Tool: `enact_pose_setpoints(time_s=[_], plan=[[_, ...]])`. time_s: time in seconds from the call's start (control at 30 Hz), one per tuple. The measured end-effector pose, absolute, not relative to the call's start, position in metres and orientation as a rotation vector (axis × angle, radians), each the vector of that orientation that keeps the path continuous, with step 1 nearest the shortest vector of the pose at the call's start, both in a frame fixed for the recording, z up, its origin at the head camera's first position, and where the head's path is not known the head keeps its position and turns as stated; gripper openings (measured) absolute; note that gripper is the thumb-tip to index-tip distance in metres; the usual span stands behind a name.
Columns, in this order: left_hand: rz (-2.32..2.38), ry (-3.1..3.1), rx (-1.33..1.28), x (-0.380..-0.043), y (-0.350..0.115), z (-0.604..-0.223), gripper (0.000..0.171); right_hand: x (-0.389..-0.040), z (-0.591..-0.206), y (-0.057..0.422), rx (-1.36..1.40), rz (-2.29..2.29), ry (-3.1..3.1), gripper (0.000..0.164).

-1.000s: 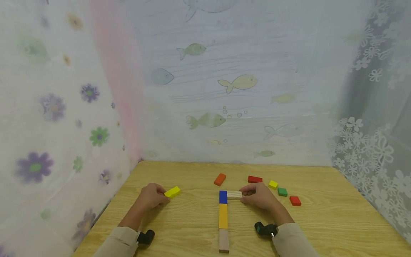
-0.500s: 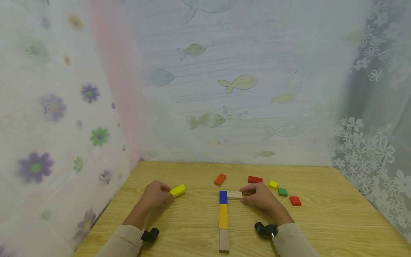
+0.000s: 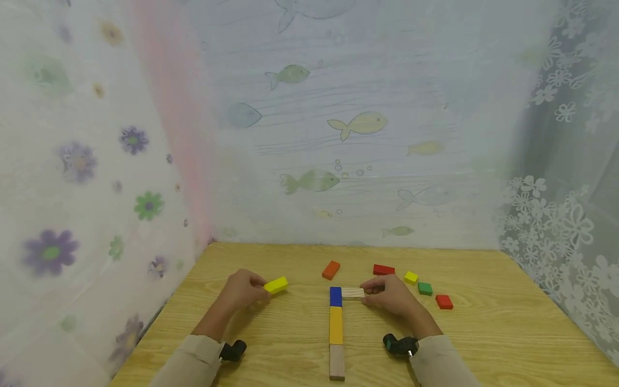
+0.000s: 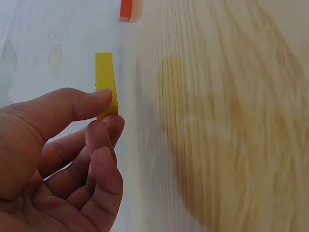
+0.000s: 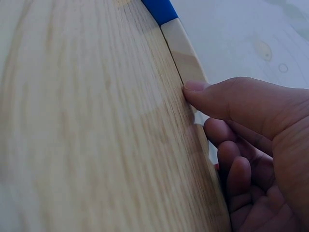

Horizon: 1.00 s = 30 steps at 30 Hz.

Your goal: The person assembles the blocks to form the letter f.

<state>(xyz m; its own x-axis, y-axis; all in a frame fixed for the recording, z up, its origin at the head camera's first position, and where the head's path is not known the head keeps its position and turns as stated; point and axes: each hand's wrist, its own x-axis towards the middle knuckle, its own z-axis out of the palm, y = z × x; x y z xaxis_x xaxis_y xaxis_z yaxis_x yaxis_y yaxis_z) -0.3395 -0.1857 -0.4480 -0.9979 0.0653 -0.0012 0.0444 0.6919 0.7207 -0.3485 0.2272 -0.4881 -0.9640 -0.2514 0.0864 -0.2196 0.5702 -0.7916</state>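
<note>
Yellow blk (image 3: 276, 285) is left, pinched in L hand (image 3: 243, 291), looks up off the worktop (image 3: 280, 338). R hand (image 3: 393, 295) pinches pale blk (image 3: 352, 293), touching blue blk (image 3: 336, 296). Done: gold blk (image 3: 336, 325), tan blk (image 3: 337, 362) lined up, nearer. Not joined: orange blk (image 3: 331, 270), long red blk (image 3: 384, 269), small yellow blk (image 3: 411, 278), green blk (image 3: 425, 288), short red blk (image 3: 444, 301), far/right.

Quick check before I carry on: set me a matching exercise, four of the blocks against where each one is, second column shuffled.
Blocks:
1. green block
2. blue block
3. long lemon-yellow block
4. pale striped block

Places:
A. held by the left hand
B. at the far end of the amber block
C. held by the right hand
D. between small yellow block and squarish red block

Pairs: 1-D, 2-B, 3-A, 4-C
</note>
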Motion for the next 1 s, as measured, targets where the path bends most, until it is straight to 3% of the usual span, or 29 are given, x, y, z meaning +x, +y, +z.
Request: enact_pose_setpoints(time_s=[1.0], plan=[[1.306, 2.766, 0.249, -0.346, -0.153, -0.449, 0.035, -0.343, -0.483, 0.227, -0.4, -1.402, 2.72, 0.035]])
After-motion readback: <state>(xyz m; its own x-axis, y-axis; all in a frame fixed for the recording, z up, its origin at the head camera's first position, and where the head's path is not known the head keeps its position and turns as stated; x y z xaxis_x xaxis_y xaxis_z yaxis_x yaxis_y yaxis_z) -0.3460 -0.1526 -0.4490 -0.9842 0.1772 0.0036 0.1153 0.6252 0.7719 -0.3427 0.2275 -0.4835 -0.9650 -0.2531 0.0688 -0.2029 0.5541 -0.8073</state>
